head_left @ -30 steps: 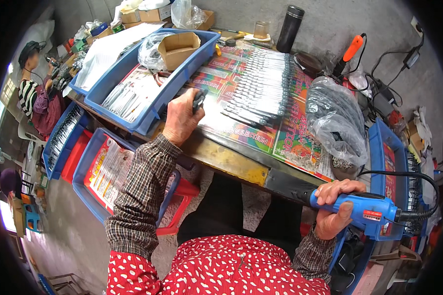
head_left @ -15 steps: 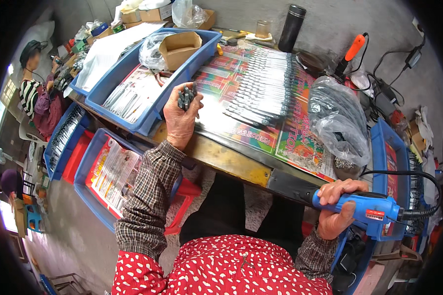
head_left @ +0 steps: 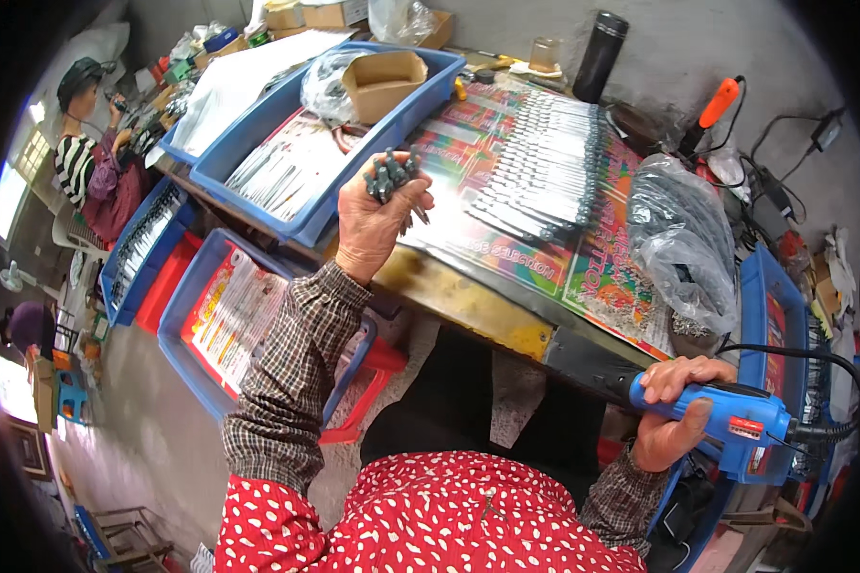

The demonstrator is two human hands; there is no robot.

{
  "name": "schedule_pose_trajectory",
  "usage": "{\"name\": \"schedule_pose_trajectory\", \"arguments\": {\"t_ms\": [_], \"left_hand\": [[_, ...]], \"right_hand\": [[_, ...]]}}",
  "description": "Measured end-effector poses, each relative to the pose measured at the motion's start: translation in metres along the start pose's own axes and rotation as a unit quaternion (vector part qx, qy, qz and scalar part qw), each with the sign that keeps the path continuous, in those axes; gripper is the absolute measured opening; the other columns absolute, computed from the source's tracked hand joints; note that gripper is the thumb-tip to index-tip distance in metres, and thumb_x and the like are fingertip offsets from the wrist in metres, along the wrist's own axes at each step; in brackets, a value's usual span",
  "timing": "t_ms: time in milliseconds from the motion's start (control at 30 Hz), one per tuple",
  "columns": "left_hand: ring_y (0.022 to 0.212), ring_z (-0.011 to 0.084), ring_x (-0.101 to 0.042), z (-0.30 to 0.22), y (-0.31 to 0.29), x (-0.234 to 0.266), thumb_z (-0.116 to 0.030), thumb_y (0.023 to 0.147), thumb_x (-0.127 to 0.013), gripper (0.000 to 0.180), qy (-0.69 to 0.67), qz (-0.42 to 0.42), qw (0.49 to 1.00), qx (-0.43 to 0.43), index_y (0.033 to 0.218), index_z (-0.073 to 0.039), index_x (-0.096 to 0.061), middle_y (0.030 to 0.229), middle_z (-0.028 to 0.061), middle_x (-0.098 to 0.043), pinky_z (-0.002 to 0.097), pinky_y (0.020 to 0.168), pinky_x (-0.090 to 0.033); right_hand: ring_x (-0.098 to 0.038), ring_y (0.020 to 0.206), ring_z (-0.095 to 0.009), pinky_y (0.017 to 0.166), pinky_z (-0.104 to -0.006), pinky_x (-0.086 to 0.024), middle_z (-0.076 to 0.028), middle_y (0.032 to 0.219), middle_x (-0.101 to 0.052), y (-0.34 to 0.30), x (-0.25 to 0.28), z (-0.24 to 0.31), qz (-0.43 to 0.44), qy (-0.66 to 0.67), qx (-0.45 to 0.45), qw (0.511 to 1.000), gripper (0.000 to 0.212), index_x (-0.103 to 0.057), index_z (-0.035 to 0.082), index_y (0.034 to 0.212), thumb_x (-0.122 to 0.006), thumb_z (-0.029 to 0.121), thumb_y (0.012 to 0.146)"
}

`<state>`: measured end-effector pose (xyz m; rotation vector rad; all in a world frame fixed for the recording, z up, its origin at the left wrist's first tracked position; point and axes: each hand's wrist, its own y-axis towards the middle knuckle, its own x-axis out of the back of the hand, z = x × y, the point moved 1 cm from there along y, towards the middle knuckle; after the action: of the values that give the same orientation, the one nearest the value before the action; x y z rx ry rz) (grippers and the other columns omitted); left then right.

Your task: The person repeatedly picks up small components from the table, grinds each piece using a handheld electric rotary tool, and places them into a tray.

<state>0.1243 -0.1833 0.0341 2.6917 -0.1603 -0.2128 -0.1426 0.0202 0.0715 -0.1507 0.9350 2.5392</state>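
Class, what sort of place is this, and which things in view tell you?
Probably a small assembly workshop: the right hand grips a corded blue power tool, slim parts lie lined up on the bench, and a blue tray holds more.

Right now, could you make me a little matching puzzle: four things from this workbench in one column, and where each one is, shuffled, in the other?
Things
1. Blue corded tool
2. Bundle of dark-tipped pieces
3. Open brown box
4. Tall black cylinder

Places
A. In the blue tray on the bench
B. Held in the right hand
C. Standing near the grey wall
D. Held in the left hand

Pairs: 1-B, 2-D, 3-A, 4-C
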Motion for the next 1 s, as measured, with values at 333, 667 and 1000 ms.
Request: {"name": "schedule_pose_trajectory", "arguments": {"t_ms": [333, 667, 1000], "left_hand": [[0.070, 0.0100, -0.059, -0.055, -0.072, 0.070, -0.006, 0.078, -0.068, 0.025, 0.311, 0.185, 0.929, 0.082, 0.100, -0.002, -0.056, 0.081, 0.0032, -0.061, 0.0244, 0.065, -0.047], [0.070, 0.0277, -0.059, -0.013, -0.177, 0.191, -0.010, 0.071, -0.069, 0.025, 0.557, 0.187, 0.769, 0.251, 0.090, -0.006, -0.054, 0.071, 0.0132, -0.058, 0.0355, 0.063, -0.044], [0.076, 0.0297, -0.059, 0.015, -0.208, 0.225, -0.008, 0.060, -0.074, 0.030, 0.570, 0.157, 0.748, 0.301, 0.083, -0.001, -0.055, 0.074, 0.0154, -0.058, 0.0374, 0.068, -0.044]], "right_hand": [[-0.044, 0.056, -0.013, 0.058, -0.0306, -0.039, -0.003, 0.064, -0.042, 0.003, 0.033, -0.026, 0.008, -0.053, 0.012, 0.998, 0.044, -0.043, 0.007, 0.093, -0.056, 0.048, 0.083], [-0.041, 0.061, -0.012, 0.063, -0.0289, -0.036, -0.001, 0.066, -0.042, 0.004, 0.043, -0.031, 0.037, -0.024, -0.018, 0.999, 0.038, -0.048, 0.008, 0.091, -0.056, 0.044, 0.084], [-0.042, 0.062, -0.012, 0.063, -0.0288, -0.036, 0.000, 0.065, -0.041, 0.006, 0.043, -0.029, 0.039, -0.032, -0.030, 0.998, 0.039, -0.051, 0.009, 0.088, -0.059, 0.046, 0.082]]}}
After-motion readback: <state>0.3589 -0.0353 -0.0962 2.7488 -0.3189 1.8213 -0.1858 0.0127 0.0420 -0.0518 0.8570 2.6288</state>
